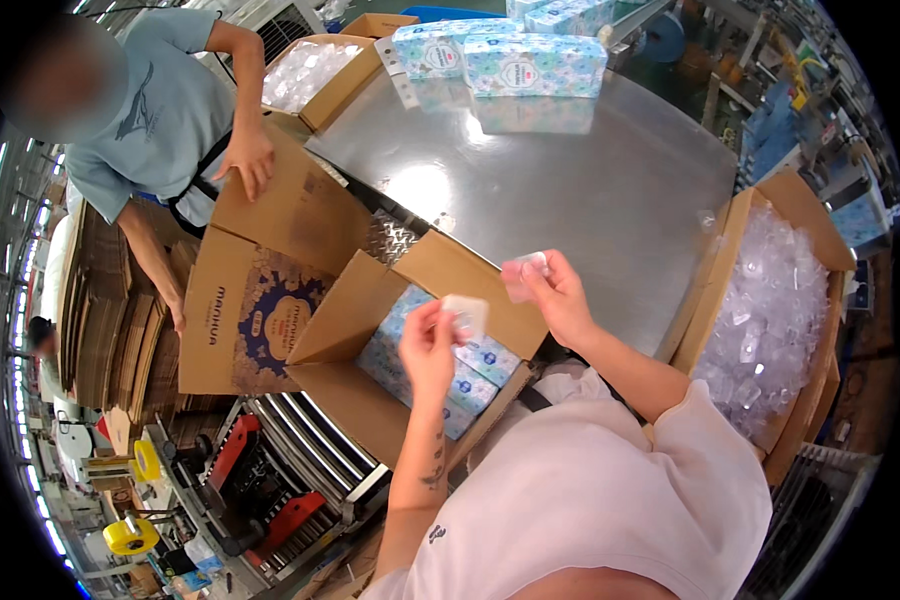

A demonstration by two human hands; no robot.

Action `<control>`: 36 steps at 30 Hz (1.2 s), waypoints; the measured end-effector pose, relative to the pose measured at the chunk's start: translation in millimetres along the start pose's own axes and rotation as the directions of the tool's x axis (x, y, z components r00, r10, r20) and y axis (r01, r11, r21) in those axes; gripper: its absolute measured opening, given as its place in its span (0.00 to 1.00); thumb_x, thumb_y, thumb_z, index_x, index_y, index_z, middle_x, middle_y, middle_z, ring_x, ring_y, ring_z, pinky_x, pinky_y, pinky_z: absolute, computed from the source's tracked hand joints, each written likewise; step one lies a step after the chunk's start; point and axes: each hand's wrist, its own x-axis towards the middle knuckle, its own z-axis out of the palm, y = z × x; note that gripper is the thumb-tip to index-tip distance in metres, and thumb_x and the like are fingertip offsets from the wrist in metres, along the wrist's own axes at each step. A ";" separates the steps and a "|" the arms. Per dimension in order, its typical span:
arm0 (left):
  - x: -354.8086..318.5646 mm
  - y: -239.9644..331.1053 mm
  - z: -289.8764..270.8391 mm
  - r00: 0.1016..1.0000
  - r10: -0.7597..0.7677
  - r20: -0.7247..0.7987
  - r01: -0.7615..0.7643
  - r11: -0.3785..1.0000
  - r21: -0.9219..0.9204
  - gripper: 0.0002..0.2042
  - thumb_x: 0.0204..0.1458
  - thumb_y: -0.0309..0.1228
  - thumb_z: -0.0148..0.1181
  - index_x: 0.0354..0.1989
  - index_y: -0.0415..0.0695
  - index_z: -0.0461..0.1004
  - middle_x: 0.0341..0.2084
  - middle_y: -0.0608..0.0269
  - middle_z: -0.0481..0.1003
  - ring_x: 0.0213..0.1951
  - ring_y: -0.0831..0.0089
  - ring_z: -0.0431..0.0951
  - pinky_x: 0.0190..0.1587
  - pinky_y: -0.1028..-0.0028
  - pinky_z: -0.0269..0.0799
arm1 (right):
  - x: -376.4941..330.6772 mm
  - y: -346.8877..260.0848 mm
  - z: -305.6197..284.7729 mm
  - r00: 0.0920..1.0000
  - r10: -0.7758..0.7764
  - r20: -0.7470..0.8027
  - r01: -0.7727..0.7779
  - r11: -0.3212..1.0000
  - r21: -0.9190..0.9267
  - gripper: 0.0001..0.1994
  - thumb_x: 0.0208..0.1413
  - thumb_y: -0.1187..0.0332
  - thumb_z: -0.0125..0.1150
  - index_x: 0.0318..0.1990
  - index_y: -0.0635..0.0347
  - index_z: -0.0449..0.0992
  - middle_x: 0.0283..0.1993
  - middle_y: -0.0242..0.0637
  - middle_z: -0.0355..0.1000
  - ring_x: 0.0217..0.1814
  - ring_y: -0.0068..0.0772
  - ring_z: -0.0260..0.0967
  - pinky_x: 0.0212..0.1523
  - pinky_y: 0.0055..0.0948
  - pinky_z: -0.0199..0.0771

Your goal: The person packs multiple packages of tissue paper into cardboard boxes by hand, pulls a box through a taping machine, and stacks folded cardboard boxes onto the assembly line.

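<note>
My left hand (pixel 428 352) pinches a small, flat, translucent plastic piece (pixel 468 316) above an open cardboard box (pixel 332 318). Just beyond it, over the box's right side, my right hand (pixel 562 300) grips a second clear plastic piece (pixel 521 277) between thumb and fingers. Blue floral packs (pixel 482 362) lie side by side inside the box, partly covered by my left hand and forearm. The box's flaps stand spread outward.
A steel table (pixel 610 180) carries blue floral packs (pixel 535 66) at its far edge. Clear plastic pieces fill a carton (pixel 760 320) at right and another (pixel 315 75) at far left. A co-worker (pixel 160 130) holds a large carton (pixel 260 270) beside a roller conveyor (pixel 310 435).
</note>
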 end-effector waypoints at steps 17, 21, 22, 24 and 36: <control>-59.9 -32.7 -114.2 0.951 -0.226 -0.209 0.299 0.521 0.800 0.20 0.53 0.38 0.57 0.49 0.36 0.70 0.40 0.42 0.74 0.41 0.53 0.76 0.43 0.64 0.72 | 48.7 70.9 -9.4 0.433 0.485 0.760 0.749 0.275 -0.602 0.18 0.56 0.60 0.52 0.52 0.56 0.68 0.41 0.46 0.73 0.45 0.49 0.69 0.46 0.43 0.68; -47.4 -38.4 -95.1 0.960 -0.263 -0.101 0.240 0.575 0.782 0.22 0.53 0.39 0.57 0.51 0.36 0.68 0.42 0.40 0.73 0.43 0.48 0.74 0.45 0.62 0.70 | 49.8 76.6 -24.2 0.457 0.436 0.776 0.665 0.412 -0.623 0.17 0.54 0.59 0.54 0.48 0.59 0.71 0.36 0.48 0.72 0.40 0.52 0.70 0.40 0.45 0.70; -40.8 -34.9 -91.0 0.963 -0.258 -0.074 0.220 0.602 0.768 0.22 0.53 0.39 0.56 0.51 0.36 0.68 0.42 0.40 0.72 0.43 0.48 0.74 0.46 0.62 0.70 | 51.3 80.7 -27.3 0.458 0.439 0.773 0.665 0.408 -0.626 0.17 0.54 0.60 0.55 0.47 0.60 0.71 0.37 0.48 0.72 0.40 0.53 0.70 0.40 0.45 0.70; -32.1 -23.2 -89.6 0.965 -0.261 -0.025 0.184 0.605 0.775 0.22 0.53 0.39 0.56 0.51 0.36 0.68 0.45 0.40 0.71 0.47 0.48 0.72 0.50 0.64 0.68 | 57.9 90.7 -28.2 0.457 0.435 0.776 0.675 0.399 -0.621 0.17 0.53 0.60 0.55 0.46 0.60 0.72 0.37 0.49 0.72 0.39 0.53 0.69 0.39 0.45 0.70; 282.0 237.5 -71.0 0.631 0.351 0.692 -0.603 -0.340 0.722 0.18 0.45 0.33 0.50 0.43 0.36 0.69 0.47 0.45 0.67 0.52 0.56 0.66 0.55 0.57 0.59 | 181.8 156.4 9.0 0.683 -0.150 0.715 0.572 -0.498 -0.651 0.21 0.57 0.56 0.44 0.58 0.45 0.67 0.59 0.51 0.62 0.61 0.59 0.56 0.56 0.69 0.50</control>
